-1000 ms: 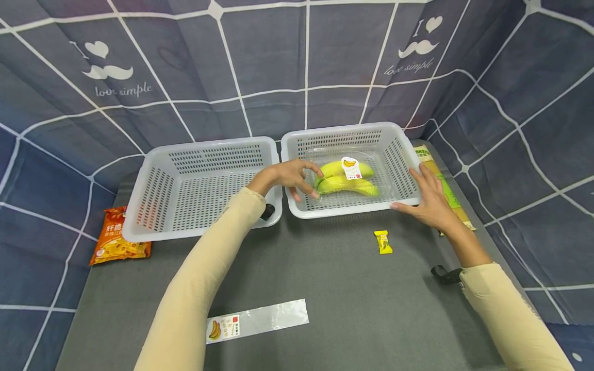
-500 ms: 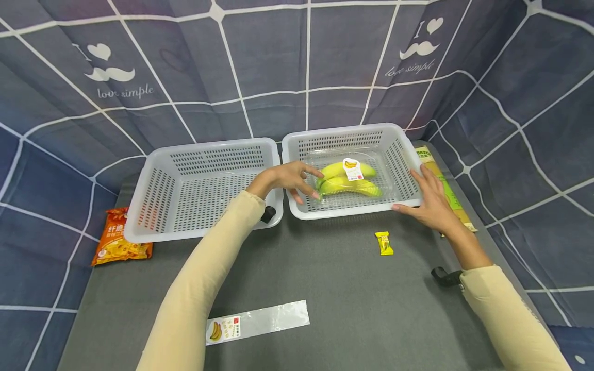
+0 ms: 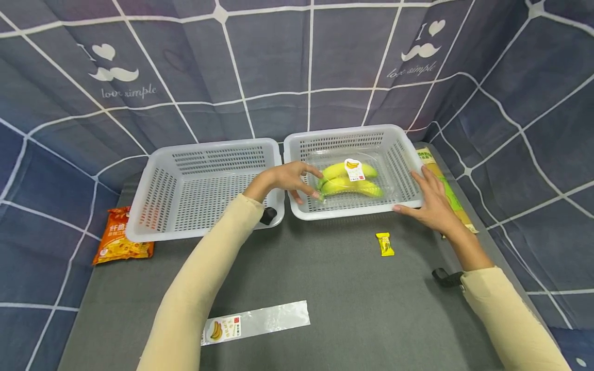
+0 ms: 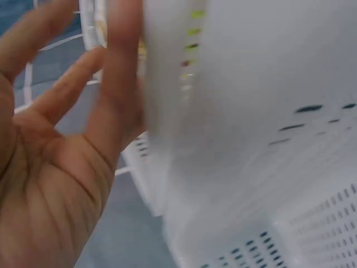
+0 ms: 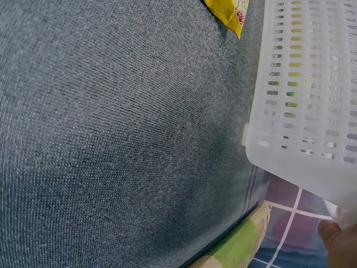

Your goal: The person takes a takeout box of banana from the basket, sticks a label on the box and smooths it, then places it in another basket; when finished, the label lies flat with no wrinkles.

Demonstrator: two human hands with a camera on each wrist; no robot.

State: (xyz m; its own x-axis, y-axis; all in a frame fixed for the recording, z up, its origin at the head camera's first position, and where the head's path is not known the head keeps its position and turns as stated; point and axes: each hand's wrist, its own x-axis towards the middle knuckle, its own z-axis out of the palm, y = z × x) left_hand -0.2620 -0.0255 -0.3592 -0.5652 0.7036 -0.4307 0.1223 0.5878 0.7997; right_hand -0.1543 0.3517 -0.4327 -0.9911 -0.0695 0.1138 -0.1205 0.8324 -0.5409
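Bananas (image 3: 341, 186) lie under a clear plastic cover (image 3: 382, 161) with a white banana label, inside the right-hand white basket (image 3: 343, 214). My left hand (image 3: 293, 179) reaches over that basket's left side, fingers spread beside the pack's left end; contact with the pack cannot be told. At the front right corner, my right hand (image 3: 433, 203) rests against the same basket, thumb at the front rim and fingers along the right side. The left wrist view shows the left palm (image 4: 56, 178) close to basket walls. Only a fingertip (image 5: 332, 234) of the right hand shows in its wrist view.
Another white basket (image 3: 209, 198) stands to the left. An orange snack bag (image 3: 119, 242) lies beside it. A small yellow wrapped piece (image 3: 385, 244) and a clear labelled strip (image 3: 274, 318) lie in front. A green-and-yellow packet (image 3: 452, 198) lies at the right.
The head view has shifted slightly, so everything sits a little further right and lower. Both hands keep their places at the right-hand basket.
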